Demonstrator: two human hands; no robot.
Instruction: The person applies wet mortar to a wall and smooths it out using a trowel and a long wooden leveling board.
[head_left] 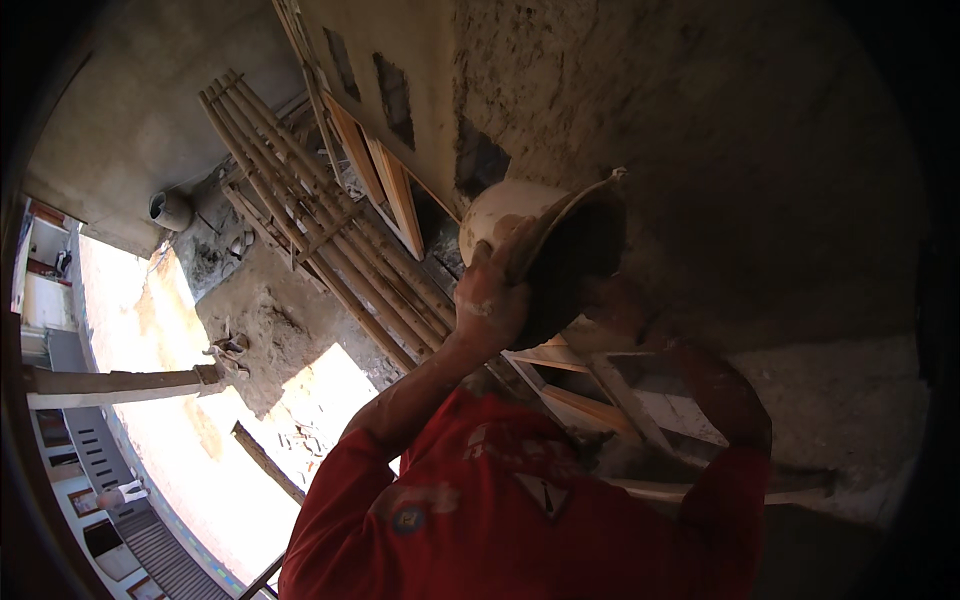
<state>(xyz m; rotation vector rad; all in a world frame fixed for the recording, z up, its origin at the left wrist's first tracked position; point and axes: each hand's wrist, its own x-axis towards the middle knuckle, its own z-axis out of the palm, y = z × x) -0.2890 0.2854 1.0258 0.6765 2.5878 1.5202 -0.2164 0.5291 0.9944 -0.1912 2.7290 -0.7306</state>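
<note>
A pale, dirt-smeared bucket [505, 210] is tipped sideways at the centre, its dark opening facing right. My left hand [490, 300] grips it at the lower left of the rim, fingers wrapped against the plastic. In shadow at the bucket's lower right is my right hand [615, 305]; its fingers are too dark to make out. Rough grey plaster [760, 150] on the wall fills the view behind the bucket and to the right, with dark recesses at upper middle.
Long poles [300, 220] lie side by side as scaffolding at left. Wooden frames [390, 195] line the wall, also below the bucket. A second bucket [170, 208], rubble [260, 330] and a concrete beam [120, 385] are further left. A distant person [125, 492] shows at lower left.
</note>
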